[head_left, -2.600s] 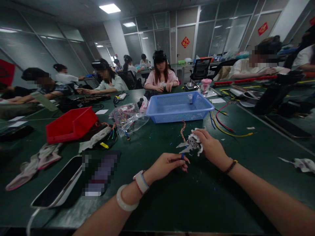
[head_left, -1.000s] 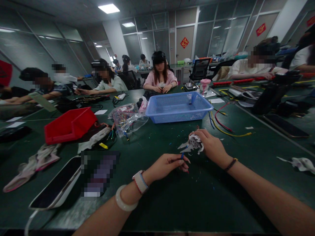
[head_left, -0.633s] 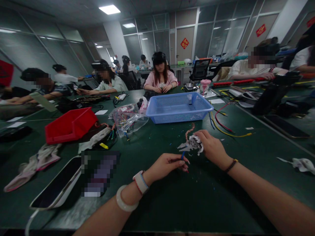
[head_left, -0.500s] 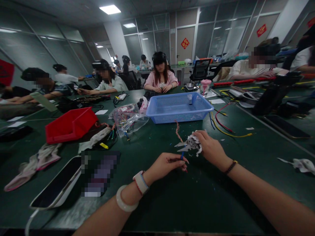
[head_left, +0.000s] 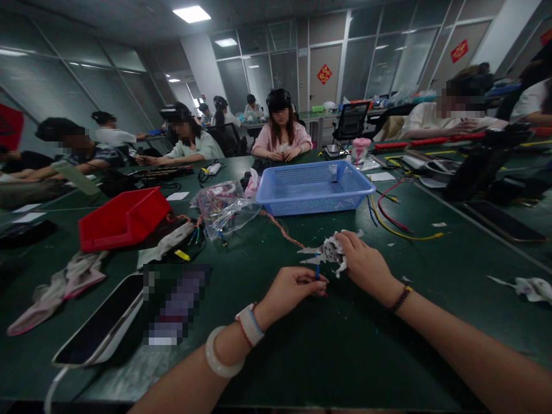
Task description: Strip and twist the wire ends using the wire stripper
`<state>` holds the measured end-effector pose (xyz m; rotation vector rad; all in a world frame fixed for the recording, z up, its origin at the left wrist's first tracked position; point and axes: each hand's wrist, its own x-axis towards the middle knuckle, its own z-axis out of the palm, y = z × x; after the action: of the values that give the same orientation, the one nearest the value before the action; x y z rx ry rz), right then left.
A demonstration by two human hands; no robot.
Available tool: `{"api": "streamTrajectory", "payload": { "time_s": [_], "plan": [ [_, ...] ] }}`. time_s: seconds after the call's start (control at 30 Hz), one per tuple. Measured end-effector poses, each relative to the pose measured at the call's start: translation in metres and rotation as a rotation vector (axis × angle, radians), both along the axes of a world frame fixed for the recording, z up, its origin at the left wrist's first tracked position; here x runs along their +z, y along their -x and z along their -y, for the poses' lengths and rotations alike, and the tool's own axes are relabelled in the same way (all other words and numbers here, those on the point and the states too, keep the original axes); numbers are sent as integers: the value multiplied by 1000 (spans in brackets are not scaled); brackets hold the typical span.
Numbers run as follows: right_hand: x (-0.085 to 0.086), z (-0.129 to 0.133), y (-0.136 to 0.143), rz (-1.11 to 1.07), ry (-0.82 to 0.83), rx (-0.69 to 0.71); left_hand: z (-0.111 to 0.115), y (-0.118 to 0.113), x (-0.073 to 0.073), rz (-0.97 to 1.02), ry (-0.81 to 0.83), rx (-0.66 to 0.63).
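Observation:
My right hand (head_left: 366, 267) grips wire strippers (head_left: 332, 251) whose handles are wrapped in torn white material. Their jaws point left, over the tabletop. Between the jaws stands the end of a blue wire (head_left: 318, 270). My left hand (head_left: 297, 290) pinches this wire just below the jaws, fingers closed. From near the jaws a copper-coloured twisted strand (head_left: 282, 230) runs back to the left; whether it joins the blue wire is hidden.
A blue basket (head_left: 314, 204) stands beyond my hands. To the left are a clear bag of wires (head_left: 222, 210), a red bin (head_left: 125, 221), a phone (head_left: 101, 322) and a glove (head_left: 60, 293). Yellow and red cables (head_left: 401, 230) lie to the right. Several people sit around.
The strippers have shifted slightly left, and their jaws are now around the blue wire. The copper-coloured strand has swung left across the table.

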<state>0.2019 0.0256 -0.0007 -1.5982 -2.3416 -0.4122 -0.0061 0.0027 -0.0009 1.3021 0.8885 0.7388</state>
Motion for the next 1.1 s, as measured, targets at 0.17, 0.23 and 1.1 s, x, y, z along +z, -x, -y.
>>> {"api": "streamTrajectory", "payload": {
  "time_s": [0.17,0.23,1.1],
  "plan": [
    [-2,1,3,17,-42,10,3,-3,1,2,13,48],
    [-3,1,4,31,-60,6,4,-4,0,6,20,57],
    [-3,-4,-2,31,-26,24,4,-1,-3,-32,-16,-64]
  ]
}}
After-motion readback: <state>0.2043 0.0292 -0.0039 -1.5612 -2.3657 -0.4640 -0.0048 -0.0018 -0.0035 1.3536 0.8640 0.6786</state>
